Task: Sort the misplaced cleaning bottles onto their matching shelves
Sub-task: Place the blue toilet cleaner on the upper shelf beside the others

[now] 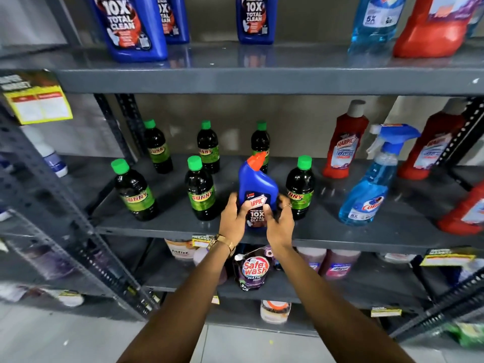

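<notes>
Blue plastic Harpic bottle with red cap [258, 184] misplaced at middle shelf [327, 238] front edge among green-capped dark bottles [200, 188]; left hand [233, 214], right hand [280, 222] clasped around it; matching blue bottles [255, 18] above; sorting barely begun.

On the shelves: 6 green-capped dark bottles [135, 191], 4 blue toilet-cleaner bottles [258, 186], 4 red bottles [343, 142], 2 blue spray bottles [372, 179].

You see a blue Harpic bottle [255, 189] with an orange-red cap, dark green-capped Sunny bottles [200, 189], and grey shelves [262, 79].
</notes>
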